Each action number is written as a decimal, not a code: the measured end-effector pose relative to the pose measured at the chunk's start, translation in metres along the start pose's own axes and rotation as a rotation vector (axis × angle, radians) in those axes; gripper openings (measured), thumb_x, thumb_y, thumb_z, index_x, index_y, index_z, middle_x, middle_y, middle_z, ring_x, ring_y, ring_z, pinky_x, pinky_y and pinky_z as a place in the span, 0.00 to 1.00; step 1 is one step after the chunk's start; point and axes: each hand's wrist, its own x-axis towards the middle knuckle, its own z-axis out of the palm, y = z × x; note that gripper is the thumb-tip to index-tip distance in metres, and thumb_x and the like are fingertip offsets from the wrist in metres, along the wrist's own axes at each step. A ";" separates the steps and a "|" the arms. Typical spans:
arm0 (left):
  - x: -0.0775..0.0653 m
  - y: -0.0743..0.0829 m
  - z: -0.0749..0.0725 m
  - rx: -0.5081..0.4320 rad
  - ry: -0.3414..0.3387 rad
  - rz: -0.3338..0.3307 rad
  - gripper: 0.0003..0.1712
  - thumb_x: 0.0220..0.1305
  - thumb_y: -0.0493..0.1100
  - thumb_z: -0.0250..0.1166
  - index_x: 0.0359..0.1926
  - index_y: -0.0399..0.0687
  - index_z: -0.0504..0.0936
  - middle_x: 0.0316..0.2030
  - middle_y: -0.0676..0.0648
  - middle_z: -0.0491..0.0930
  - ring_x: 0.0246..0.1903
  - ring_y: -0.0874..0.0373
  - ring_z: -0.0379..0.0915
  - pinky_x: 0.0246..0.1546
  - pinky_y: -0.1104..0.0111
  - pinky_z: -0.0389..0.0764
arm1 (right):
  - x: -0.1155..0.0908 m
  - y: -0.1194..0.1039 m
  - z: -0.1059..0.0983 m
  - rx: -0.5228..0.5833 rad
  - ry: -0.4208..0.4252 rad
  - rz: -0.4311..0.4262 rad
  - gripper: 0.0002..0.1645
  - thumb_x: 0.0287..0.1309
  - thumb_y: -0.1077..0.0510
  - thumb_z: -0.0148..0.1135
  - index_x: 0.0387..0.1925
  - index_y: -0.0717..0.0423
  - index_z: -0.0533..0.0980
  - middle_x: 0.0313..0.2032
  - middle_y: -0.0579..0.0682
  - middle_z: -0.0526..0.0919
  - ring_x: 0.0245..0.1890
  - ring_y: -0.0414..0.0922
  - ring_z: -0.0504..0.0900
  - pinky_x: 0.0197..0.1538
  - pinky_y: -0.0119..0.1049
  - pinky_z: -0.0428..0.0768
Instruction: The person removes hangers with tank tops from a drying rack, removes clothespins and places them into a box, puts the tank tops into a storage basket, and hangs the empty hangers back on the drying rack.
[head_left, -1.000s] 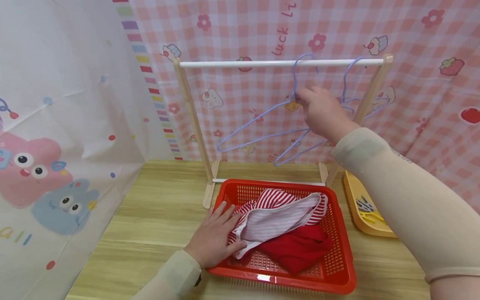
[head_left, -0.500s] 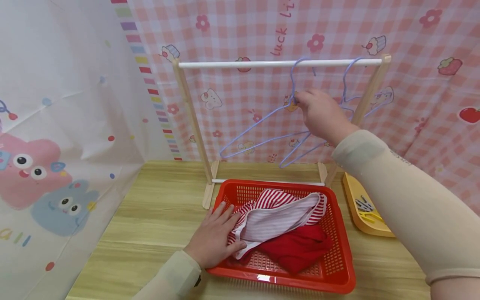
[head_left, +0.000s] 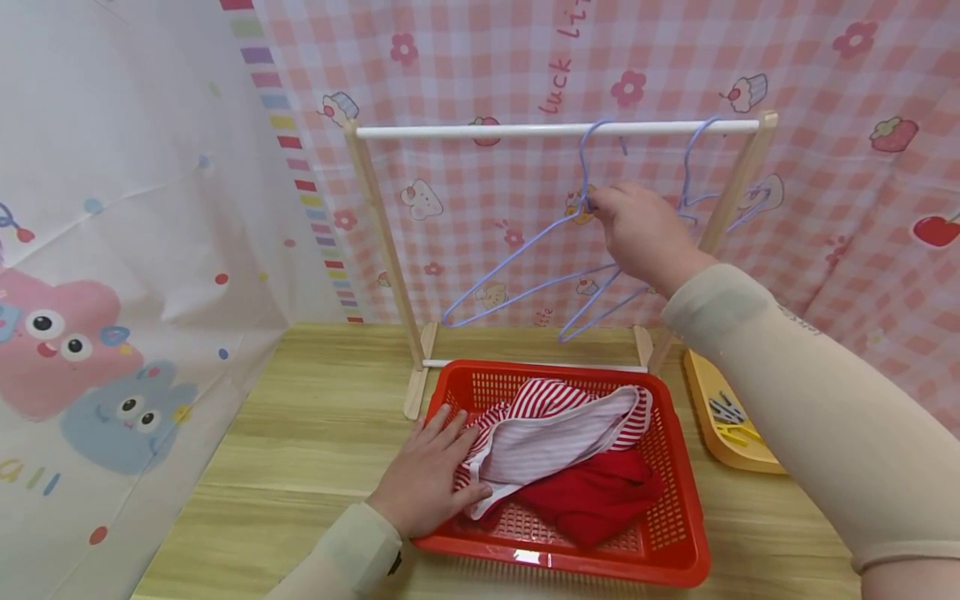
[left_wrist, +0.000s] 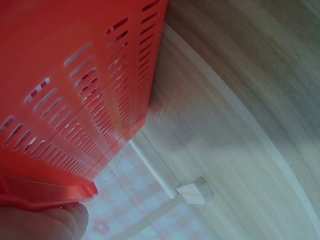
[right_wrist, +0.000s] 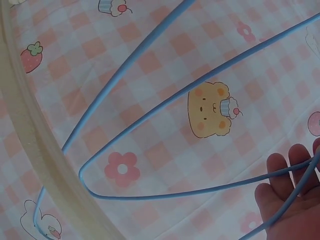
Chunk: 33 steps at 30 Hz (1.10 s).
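In the head view my right hand (head_left: pixel 647 229) pinches the neck of a blue wire clothes hanger (head_left: pixel 582 162), whose hook lies over the white rail (head_left: pixel 465 132). The right wrist view has its blue wire (right_wrist: pixel 220 189) passing across the fingers. My left hand (head_left: pixel 429 477) rests over the left rim of a red plastic basket (head_left: pixel 696 517), fingers spread and thumb on a red-and-white striped garment (head_left: pixel 547 442). Beside that garment a plain red cloth (head_left: pixel 600 496) lies in the basket. Left fingertips (left_wrist: pixel 62 222) appear at the basket rim in the left wrist view.
A second blue hanger (head_left: pixel 686 171) hangs at the rail's right end, by the wooden post (head_left: pixel 738 187). On the right, partly behind the right sleeve, stands a yellow tray (head_left: pixel 716 446) with grey and yellow clips (head_left: pixel 738 434). A checked cloth backs the rack.
My right hand has come down slightly with the hanger, whose hook now sits lower against the rail. The left hand and basket have stayed put.
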 end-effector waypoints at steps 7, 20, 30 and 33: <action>0.000 0.000 -0.001 -0.006 0.004 0.005 0.48 0.70 0.72 0.60 0.78 0.47 0.68 0.80 0.40 0.61 0.83 0.39 0.46 0.81 0.40 0.50 | -0.002 -0.003 -0.001 -0.019 -0.028 0.024 0.19 0.83 0.58 0.46 0.59 0.62 0.80 0.59 0.64 0.83 0.64 0.65 0.78 0.71 0.60 0.73; 0.001 -0.003 0.002 -0.009 0.017 0.005 0.48 0.69 0.72 0.61 0.78 0.47 0.67 0.80 0.40 0.61 0.83 0.39 0.46 0.81 0.40 0.49 | -0.014 -0.004 0.004 -0.026 0.091 -0.056 0.18 0.79 0.62 0.52 0.62 0.65 0.77 0.62 0.63 0.83 0.65 0.64 0.76 0.73 0.58 0.71; 0.001 -0.004 0.002 -0.001 0.028 0.007 0.48 0.69 0.71 0.61 0.78 0.47 0.67 0.80 0.40 0.62 0.83 0.39 0.47 0.81 0.39 0.51 | -0.040 0.000 0.010 -0.016 0.293 -0.228 0.17 0.69 0.69 0.59 0.57 0.71 0.78 0.58 0.67 0.83 0.63 0.66 0.77 0.74 0.59 0.67; 0.001 -0.005 0.001 -0.013 0.024 0.003 0.49 0.69 0.71 0.62 0.79 0.47 0.67 0.80 0.40 0.61 0.83 0.39 0.47 0.81 0.39 0.50 | -0.052 0.001 0.012 -0.006 0.303 -0.229 0.18 0.67 0.70 0.59 0.57 0.72 0.78 0.59 0.68 0.83 0.64 0.66 0.77 0.75 0.59 0.66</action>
